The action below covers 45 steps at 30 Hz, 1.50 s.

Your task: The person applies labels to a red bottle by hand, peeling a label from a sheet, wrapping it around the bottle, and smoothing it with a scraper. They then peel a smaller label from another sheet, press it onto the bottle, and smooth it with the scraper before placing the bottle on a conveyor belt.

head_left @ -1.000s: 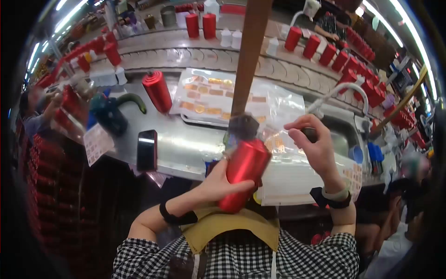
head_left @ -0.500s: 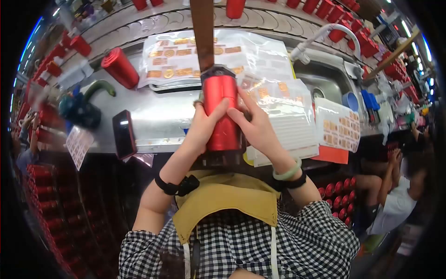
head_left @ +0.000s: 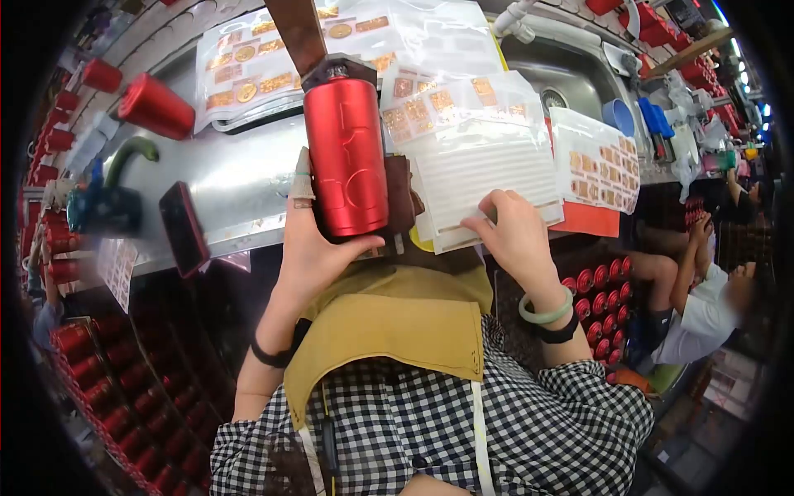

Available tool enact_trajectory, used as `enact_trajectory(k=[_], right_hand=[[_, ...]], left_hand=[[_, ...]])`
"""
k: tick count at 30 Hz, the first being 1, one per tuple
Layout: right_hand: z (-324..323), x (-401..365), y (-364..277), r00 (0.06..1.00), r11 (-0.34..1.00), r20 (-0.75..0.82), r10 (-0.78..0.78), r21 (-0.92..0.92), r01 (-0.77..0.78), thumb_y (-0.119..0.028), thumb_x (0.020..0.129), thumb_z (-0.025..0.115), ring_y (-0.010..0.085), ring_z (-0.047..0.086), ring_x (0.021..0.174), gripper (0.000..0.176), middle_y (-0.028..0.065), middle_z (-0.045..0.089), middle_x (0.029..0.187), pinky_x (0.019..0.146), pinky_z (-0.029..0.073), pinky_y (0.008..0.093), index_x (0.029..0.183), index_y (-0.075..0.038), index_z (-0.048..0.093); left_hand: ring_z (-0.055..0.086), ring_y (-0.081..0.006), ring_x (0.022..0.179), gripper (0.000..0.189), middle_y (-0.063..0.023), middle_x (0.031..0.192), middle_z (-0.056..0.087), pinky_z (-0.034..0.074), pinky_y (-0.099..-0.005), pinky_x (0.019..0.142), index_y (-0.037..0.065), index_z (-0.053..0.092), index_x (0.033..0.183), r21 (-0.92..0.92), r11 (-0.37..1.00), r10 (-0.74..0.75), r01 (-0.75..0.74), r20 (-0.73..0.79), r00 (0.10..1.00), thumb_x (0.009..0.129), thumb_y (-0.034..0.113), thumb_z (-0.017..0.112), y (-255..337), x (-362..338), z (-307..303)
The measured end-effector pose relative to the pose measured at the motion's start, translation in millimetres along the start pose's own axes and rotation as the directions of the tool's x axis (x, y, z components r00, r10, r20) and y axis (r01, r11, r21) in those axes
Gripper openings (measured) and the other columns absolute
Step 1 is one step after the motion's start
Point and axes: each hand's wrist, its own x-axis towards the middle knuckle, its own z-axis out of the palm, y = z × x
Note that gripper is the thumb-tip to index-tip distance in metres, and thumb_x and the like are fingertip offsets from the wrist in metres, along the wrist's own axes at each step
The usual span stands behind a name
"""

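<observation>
A red metal canister (head_left: 346,157) with raised marks on its side lies under the dark bar and black bracket (head_left: 331,70). My left hand (head_left: 314,252) holds its lower left side; the thumb stretches along its bottom end and a finger wears a beige cover. To the right, my right hand (head_left: 519,240) is at the lower edge of a sheet of white strips (head_left: 484,174). Its fingers are curled, with a gap between thumb and index finger. Brown material (head_left: 403,192) shows beside the canister.
Gold sticker sheets (head_left: 285,50) lie behind the canister. A phone (head_left: 184,227), a tape dispenser (head_left: 107,207) and another red canister (head_left: 157,106) are left. A sink (head_left: 571,74), blue cup (head_left: 619,116) and sticker sheet (head_left: 597,157) are right. Another person (head_left: 699,306) sits at far right.
My right hand has left the canister and moved right to the strip sheet. My left hand has shifted to the canister's lower left side. The view has turned, and the raised marks now show.
</observation>
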Motion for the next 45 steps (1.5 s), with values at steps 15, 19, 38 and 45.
enact_trajectory(k=[15, 19, 38, 45], right_hand=[[4.8, -6.6, 5.7, 0.999, 0.981, -0.031, 0.039, 0.194, -0.032, -0.009, 0.086, 0.076, 0.0414, 0.067, 0.090, 0.020, 0.0196, 0.070, 0.092, 0.079, 0.053, 0.0491, 0.102, -0.001, 0.065], [-3.1, -8.4, 11.8, 0.997, 0.999, -0.064, -0.034, 0.020, 0.035, -0.007, 0.089, 0.074, 0.0381, 0.066, 0.098, 0.012, 0.0181, 0.066, 0.096, 0.082, 0.053, 0.0477, 0.096, -0.001, 0.066], [-14.0, -0.1, -86.2, 0.950, 0.644, 0.010, -0.312, 0.737, 0.204, -0.010, 0.097, 0.072, 0.0052, 0.045, 0.070, 0.011, -0.0032, 0.057, 0.078, 0.063, 0.035, 0.0238, 0.094, 0.000, 0.070], [2.9, 9.3, -92.6, 0.952, 0.688, 0.052, -0.301, 0.703, 0.179, -0.012, 0.095, 0.073, 0.0161, 0.060, 0.077, 0.013, 0.0065, 0.068, 0.086, 0.071, 0.047, 0.0300, 0.097, 0.001, 0.072]], left_hand=[[0.067, -0.0285, 0.114, 0.109, -0.0195, 0.134, 0.065, 0.054, -0.0396, 0.099, 0.001, 0.042, 0.157, -0.027, 0.999, -0.030, 0.025, -0.219, 0.975, 0.068, 0.025, 0.099, -3.1, -4.8, 14.5], [0.067, -0.0290, 0.116, 0.109, -0.0200, 0.134, 0.065, 0.054, -0.0402, 0.100, 0.001, 0.043, 0.157, -0.052, 0.997, -0.074, 0.065, -0.192, 0.979, 0.067, 0.026, 0.100, -7.0, -5.6, 12.5], [0.056, -0.0391, 0.129, 0.106, -0.0204, 0.134, 0.062, 0.044, -0.0475, 0.111, 0.001, 0.043, 0.157, 0.145, 0.984, -0.069, 0.102, -0.214, 0.974, 0.069, 0.025, 0.097, 2.3, -12.0, 13.1], [0.052, -0.0380, 0.137, 0.108, -0.0235, 0.146, 0.054, 0.039, -0.0447, 0.118, 0.000, 0.032, 0.162, -0.131, 0.971, -0.211, 0.198, -0.091, 0.973, 0.075, 0.020, 0.093, 10.1, -13.7, 6.7]])
